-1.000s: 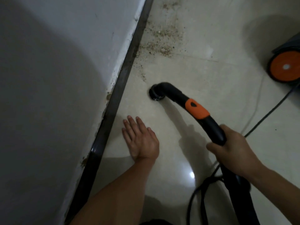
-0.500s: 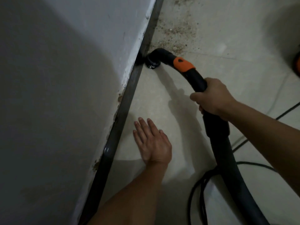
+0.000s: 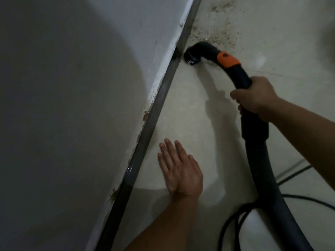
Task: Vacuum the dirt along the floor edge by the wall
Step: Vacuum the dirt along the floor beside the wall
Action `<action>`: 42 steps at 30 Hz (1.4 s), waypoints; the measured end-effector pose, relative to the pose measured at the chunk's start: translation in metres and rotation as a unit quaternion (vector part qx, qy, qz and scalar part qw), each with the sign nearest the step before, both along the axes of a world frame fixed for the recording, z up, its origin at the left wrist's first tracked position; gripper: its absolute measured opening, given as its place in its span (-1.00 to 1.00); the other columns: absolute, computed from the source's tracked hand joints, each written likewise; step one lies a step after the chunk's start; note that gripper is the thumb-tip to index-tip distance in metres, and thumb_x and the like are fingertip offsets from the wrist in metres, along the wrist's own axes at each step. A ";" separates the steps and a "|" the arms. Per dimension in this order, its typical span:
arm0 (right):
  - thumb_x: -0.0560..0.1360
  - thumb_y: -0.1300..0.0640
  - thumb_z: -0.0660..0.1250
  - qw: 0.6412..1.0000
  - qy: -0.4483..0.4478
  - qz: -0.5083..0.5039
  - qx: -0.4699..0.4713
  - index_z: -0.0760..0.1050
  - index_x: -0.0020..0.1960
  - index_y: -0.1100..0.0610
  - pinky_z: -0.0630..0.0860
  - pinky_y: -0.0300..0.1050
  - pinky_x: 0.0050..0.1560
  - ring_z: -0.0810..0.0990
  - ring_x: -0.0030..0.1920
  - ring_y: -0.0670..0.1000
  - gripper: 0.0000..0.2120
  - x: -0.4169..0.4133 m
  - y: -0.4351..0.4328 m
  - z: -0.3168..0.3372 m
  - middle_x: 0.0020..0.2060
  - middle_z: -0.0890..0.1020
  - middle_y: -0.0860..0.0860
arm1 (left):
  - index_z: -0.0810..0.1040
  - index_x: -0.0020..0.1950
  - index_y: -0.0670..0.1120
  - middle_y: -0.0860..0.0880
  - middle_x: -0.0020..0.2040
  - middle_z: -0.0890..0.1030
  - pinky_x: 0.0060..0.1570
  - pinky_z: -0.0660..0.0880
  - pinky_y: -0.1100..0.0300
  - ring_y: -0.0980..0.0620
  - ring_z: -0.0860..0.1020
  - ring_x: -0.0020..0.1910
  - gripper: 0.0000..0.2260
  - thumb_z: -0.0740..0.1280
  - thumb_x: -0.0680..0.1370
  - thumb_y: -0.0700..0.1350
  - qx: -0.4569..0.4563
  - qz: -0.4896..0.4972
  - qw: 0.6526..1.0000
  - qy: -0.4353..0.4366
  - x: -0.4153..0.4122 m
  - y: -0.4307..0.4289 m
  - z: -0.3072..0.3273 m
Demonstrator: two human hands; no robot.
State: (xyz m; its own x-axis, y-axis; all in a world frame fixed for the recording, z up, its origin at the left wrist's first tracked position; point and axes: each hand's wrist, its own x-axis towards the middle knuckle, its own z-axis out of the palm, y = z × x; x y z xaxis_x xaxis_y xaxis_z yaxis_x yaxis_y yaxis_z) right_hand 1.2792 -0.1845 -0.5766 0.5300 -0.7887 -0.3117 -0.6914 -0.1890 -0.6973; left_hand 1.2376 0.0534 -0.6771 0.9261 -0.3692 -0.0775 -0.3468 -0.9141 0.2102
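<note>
A black vacuum hose handle point(image 3: 235, 73) with an orange collar point(image 3: 227, 59) curves down to its nozzle point(image 3: 190, 56), which sits on the tile right beside the dark skirting strip point(image 3: 155, 109) at the wall's foot. My right hand point(image 3: 255, 98) grips the handle just behind the collar. Brown dirt point(image 3: 215, 33) is scattered on the floor beyond and to the right of the nozzle. My left hand point(image 3: 179, 169) rests flat on the tile near the skirting, fingers straight and pointing away from me.
The grey-white wall point(image 3: 81, 105) fills the left half, chipped along its lower edge. The ribbed hose point(image 3: 272, 187) runs back to the lower right, and a black cable point(image 3: 235, 223) loops on the floor beside it.
The nozzle went from the open tile to the skirting edge one second ago and has stayed there, close to the dirt patch. My left hand stays flat on the floor.
</note>
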 end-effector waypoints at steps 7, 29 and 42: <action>0.40 0.20 0.44 0.999 -0.016 0.007 0.040 0.48 0.13 0.22 0.51 -0.10 -0.38 0.54 -0.43 0.07 -0.67 0.028 -0.001 -0.004 -0.26 0.57 0.13 | 0.27 0.49 -0.21 -0.26 0.53 0.17 0.48 0.06 -0.14 -0.22 0.09 0.53 -0.46 -0.07 0.58 0.00 -0.001 0.001 1.000 -0.004 0.000 0.001 0.000; 0.47 0.06 0.44 0.995 -0.042 -0.075 0.042 0.49 -0.13 0.17 0.50 -0.06 -0.53 0.51 -0.57 0.08 -0.79 -0.346 0.003 0.004 -0.54 0.53 0.06 | 0.37 0.43 -0.16 -0.32 0.47 0.25 0.42 0.07 -0.19 -0.34 0.18 0.46 -0.60 0.20 0.58 -0.18 0.027 -0.029 0.999 -0.023 -0.005 -0.002 0.003; 0.54 0.06 0.36 0.990 -0.140 0.015 0.031 0.45 0.19 -0.07 0.53 -0.08 -0.47 0.60 -0.50 0.02 -0.75 -0.278 0.000 -0.026 -0.36 0.59 0.00 | 0.23 0.46 -0.28 -0.33 0.50 0.16 0.46 -0.02 -0.14 -0.27 0.08 0.51 -0.53 0.08 0.59 -0.10 -0.063 0.149 0.987 -0.028 0.026 -0.154 -0.013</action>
